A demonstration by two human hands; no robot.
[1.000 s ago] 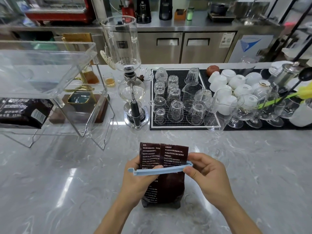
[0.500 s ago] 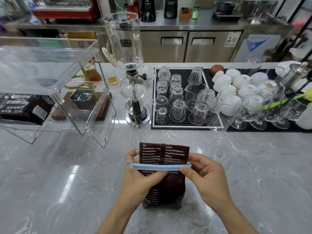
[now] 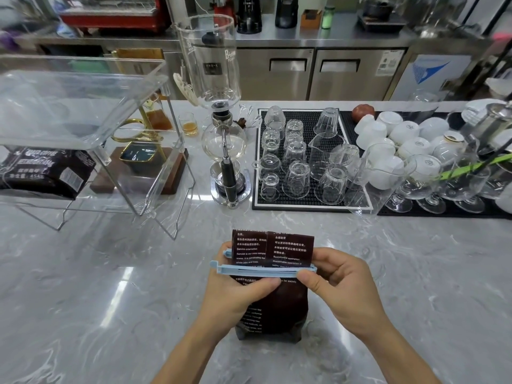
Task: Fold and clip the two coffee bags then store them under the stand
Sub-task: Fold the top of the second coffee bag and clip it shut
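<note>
Head view: a coffee bag [image 3: 273, 306] is held upright between both hands. The blue clip [image 3: 263, 270] across its folded top is pinched by the left hand [image 3: 235, 292] and the right hand [image 3: 336, 284], presumably to snap it closed. Another bag [image 3: 44, 173] lies under the stand [image 3: 83, 112], far left.

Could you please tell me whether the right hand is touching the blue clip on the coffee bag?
Touching. The head view shows the right hand pinching the right end of the blue clip, which lies across the coffee bag.
</note>
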